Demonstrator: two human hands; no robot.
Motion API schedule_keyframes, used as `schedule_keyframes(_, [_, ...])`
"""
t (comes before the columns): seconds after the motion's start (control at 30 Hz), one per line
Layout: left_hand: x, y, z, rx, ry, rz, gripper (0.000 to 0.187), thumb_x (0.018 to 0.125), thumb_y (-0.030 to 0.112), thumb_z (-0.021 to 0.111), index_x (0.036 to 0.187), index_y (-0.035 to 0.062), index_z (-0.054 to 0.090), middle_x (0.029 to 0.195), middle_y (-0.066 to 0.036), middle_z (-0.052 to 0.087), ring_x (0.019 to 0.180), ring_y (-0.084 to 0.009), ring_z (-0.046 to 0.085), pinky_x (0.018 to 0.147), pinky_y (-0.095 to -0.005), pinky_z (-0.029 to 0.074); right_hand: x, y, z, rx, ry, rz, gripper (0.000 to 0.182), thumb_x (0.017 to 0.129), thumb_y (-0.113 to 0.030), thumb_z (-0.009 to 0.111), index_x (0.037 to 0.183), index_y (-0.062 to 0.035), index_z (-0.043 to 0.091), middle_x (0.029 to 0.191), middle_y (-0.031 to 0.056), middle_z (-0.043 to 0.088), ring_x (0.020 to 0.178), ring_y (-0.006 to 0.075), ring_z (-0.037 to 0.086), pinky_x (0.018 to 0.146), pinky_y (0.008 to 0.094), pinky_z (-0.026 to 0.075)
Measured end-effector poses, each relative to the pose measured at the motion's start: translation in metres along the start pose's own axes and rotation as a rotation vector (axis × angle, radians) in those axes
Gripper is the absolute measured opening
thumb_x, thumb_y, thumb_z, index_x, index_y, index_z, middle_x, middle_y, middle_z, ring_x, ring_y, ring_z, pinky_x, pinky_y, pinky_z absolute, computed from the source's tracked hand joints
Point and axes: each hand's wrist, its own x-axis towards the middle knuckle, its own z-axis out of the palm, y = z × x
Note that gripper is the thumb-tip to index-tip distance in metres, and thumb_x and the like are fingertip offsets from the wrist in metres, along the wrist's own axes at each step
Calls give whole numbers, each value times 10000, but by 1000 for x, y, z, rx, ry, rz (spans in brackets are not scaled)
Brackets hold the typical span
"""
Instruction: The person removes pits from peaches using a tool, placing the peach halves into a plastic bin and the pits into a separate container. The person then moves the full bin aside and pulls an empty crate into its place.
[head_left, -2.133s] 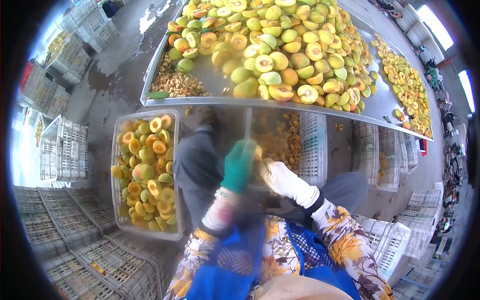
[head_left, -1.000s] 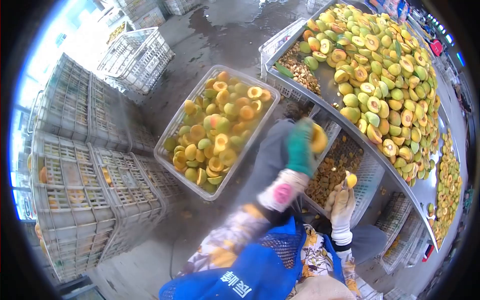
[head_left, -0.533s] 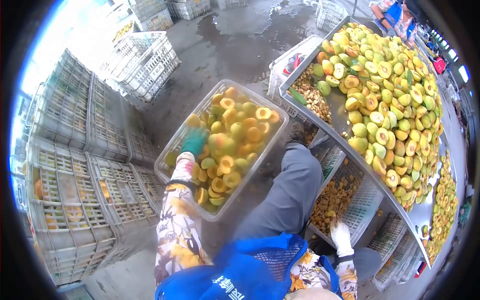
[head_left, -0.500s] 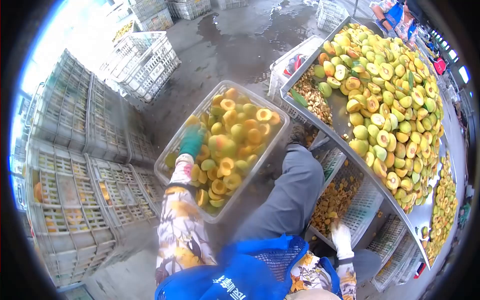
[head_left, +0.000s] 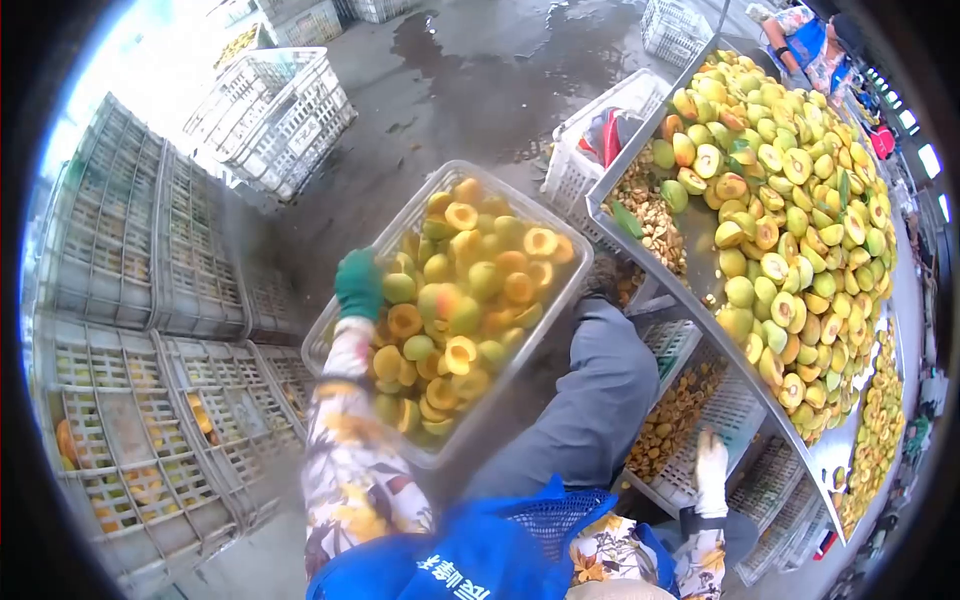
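Observation:
A plastic crate of halved yellow-green fruit sits low in front of me, tilted in view. My left hand, in a green glove, is closed over its left rim. On the right, my right hand in a white glove is beside a lower crate holding small brown pits or fruit pieces. Its fingers look stretched out, with nothing visible in them. Above that crate, a metal table carries a large heap of halved fruit.
Stacked grey crates line the left side. A white crate stack stands further back on the wet floor. Another white crate with a red item is by the table corner. A co-worker is at the table's far end.
My left hand has moved from over the fruit to the crate's left rim. My right hand has lifted away from the brown pieces and shifted right.

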Motion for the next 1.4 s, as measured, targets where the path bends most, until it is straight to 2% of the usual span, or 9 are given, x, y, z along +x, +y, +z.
schedule_keyframes(0.07, [-32, -27, -13, 39, 419, 206, 84, 755, 174, 648, 812, 114, 633, 766, -116, 587, 836, -333, 603, 743, -438, 489, 2, -7, -2, 42, -78, 61, 408, 949, -350, 474, 932, 33, 613, 649, 210, 585, 576, 327, 572, 573, 422, 444])
schedule_keyframes(0.17, [-86, -37, -51, -570, -148, -347, 218, 800, 105, 624, 1006, 36, 631, 975, -171, 622, 922, -317, 592, 832, -387, 473, 2, -40, -18, 26, -69, 75, 387, 943, -339, 489, 958, 30, 604, 720, 213, 600, 660, 338, 585, 611, 419, 456])
schedule_keyframes(0.4, [-98, -31, -37, 594, -1, -203, 231, 859, 144, 535, 1065, 164, 636, 1133, -114, 580, 1050, -315, 551, 860, -438, 458, -4, -70, -16, 45, -43, 96, 304, 929, -308, 504, 957, -15, 579, 772, 202, 645, 654, 373, 618, 583, 427, 495])
schedule_keyframes(0.5, [-32, 46, -51, -31, 458, 55, 246, 855, 93, 537, 1083, 74, 628, 1123, -151, 585, 1028, -276, 571, 839, -387, 479, -11, -71, -25, -246, 5, -20, 286, 929, -279, 472, 915, -18, 588, 825, 204, 661, 708, 376, 638, 614, 462, 508])
schedule_keyframes(0.6, [14, 256, -115, -1273, -184, 164, 294, 864, 44, 565, 1153, -2, 585, 1096, -81, 591, 976, -119, 560, 787, -265, 487, -44, -2, -5, -379, -275, 12, 265, 919, -246, 464, 898, -10, 583, 788, 222, 649, 684, 387, 633, 585, 488, 497])
schedule_keyframes(0.7, [41, 415, -111, -707, -249, 844, 478, 838, 206, 657, 1249, 0, 524, 1253, -192, 533, 1065, -290, 584, 901, -357, 457, -37, 22, 11, -147, -127, 47, 284, 915, -267, 471, 867, -7, 574, 684, 262, 608, 647, 428, 605, 589, 523, 477])
schedule_keyframes(1.2, [12, 505, -87, -1495, -1051, -25, 392, 737, 170, 658, 1104, 70, 562, 794, -57, 587, 651, -195, 593, 575, -312, 480, -44, -15, -61, 442, 107, 119, 267, 919, -251, 533, 965, 7, 581, 799, 271, 610, 772, 453, 593, 629, 459, 475])
schedule_keyframes(1.3, [-45, 478, -128, -1723, -1311, -122, 411, 768, 139, 637, 1155, 76, 514, 857, -60, 580, 707, -193, 597, 591, -299, 497, -23, -60, -94, 1021, -51, 588, 239, 960, -261, 494, 1015, -42, 571, 659, 89, 592, 508, 209, 574, 462, 318, 442])
schedule_keyframes(1.4, [-126, 485, -151, -1814, -1336, -192, 360, 827, 171, 621, 1155, 68, 513, 952, -68, 580, 835, -184, 596, 685, -294, 510, -9, -109, -113, 999, 121, 72, 226, 951, -168, 506, 1104, -6, 538, 873, 145, 611, 667, 247, 598, 570, 336, 484])
